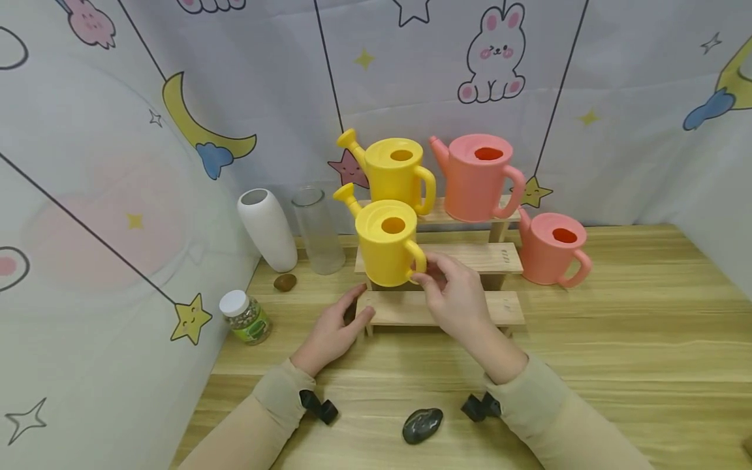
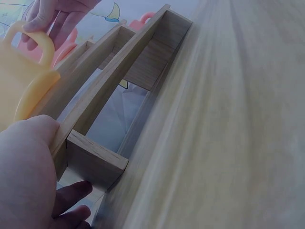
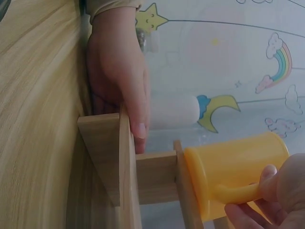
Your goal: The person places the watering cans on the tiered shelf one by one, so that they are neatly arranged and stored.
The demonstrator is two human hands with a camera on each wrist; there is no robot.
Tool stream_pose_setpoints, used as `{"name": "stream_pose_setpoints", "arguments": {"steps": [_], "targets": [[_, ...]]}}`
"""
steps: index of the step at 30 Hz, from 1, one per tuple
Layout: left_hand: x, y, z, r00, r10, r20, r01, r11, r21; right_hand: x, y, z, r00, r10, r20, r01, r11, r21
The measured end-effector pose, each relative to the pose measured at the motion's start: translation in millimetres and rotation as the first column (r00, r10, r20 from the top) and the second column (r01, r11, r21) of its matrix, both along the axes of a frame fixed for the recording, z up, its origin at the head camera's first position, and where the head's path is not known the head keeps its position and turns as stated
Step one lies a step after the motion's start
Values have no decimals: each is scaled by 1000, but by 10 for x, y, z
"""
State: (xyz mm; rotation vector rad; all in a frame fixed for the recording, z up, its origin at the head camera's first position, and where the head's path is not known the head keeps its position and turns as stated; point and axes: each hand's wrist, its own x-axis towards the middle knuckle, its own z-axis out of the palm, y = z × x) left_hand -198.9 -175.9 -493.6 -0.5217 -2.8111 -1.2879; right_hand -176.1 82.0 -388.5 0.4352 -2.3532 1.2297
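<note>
My right hand (image 1: pixel 458 297) pinches the handle of a yellow watering can (image 1: pixel 384 251) between thumb and fingers. That can is upright at the left end of the stepped wooden stand's (image 1: pixel 464 258) middle shelf; whether its base bears fully on the board cannot be told. My left hand (image 1: pixel 335 329) holds the left end of the lowest shelf (image 3: pixel 125 162), thumb on the board and fingers around its end. On the top shelf stand another yellow watering can (image 1: pixel 396 171) and a pink watering can (image 1: pixel 477 176). A smaller pink watering can (image 1: pixel 552 248) stands right of the stand.
Left of the stand are a white vase (image 1: pixel 267 228), a clear glass vase (image 1: pixel 319 232), a brown stone (image 1: pixel 284 282) and a white-lidded jar (image 1: pixel 247 318). A black stone (image 1: pixel 422 425) lies near the front. A patterned curtain (image 1: pixel 405 85) hangs behind the table (image 1: pixel 634 365).
</note>
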Motion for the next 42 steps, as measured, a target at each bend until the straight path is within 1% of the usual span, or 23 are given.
{"name": "stream_pose_setpoints", "arguments": {"steps": [6,20,23,27,30,32,34,36,37,39,42], "targets": [[-8,10,-6,1000,-2,3,2,1000,3,-19,-19,-8,999,7,35,-7,1000,-3],[-9,19,-6,1000,4,-4,-4,1000,4,-1,14,33,991,58,122,-61,998,17],[-4,18,-4,1000,-4,-6,4,1000,7,4,41,48,987,77,140,-77,997,-2],[-5,10,-7,1000,-6,-13,6,1000,7,14,81,87,985,99,141,-93,994,-51],[-1,2,-7,1000,0,-14,0,1000,5,35,142,129,991,87,100,-81,995,-59],[2,2,-7,1000,0,-11,0,1000,5,47,224,156,998,50,30,-49,997,-56],[5,3,-7,1000,-2,-6,2,1000,8,44,342,175,997,-2,-76,-3,997,-71],[5,5,-10,1000,-2,-2,2,1000,8,30,491,187,982,-70,-175,52,993,-103],[5,7,-10,1000,-3,-1,3,1000,11,16,574,190,970,-102,-220,76,989,-126],[2,9,-11,1000,-3,-3,3,1000,14,-16,751,185,944,-166,-285,122,978,-168],[-6,10,-12,1000,-7,-11,7,1000,13,-72,1024,147,915,-258,-309,190,954,-233]]}}
